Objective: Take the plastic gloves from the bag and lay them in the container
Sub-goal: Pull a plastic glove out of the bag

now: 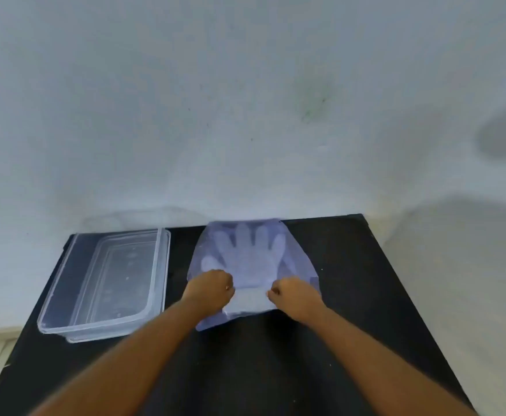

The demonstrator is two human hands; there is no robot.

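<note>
Camera: just one, worn on the person's head.
Looks: forward and down, over both arms, onto a black table (pixel 350 295).
Far side: a pale wall (pixel 245 100) fills the top half of the picture.
How near: close. The left hand (pixel 212 288) and right hand (pixel 295 295) sit near the middle, and the arms run off the bottom edge.
Left part: a clear container (pixel 65 295) on the table.
Middle part: a see-through bag (pixel 299 256) under the hands.
Lens: wide, so the table edges spread out toward the bottom.
Other views: only this one.
</note>
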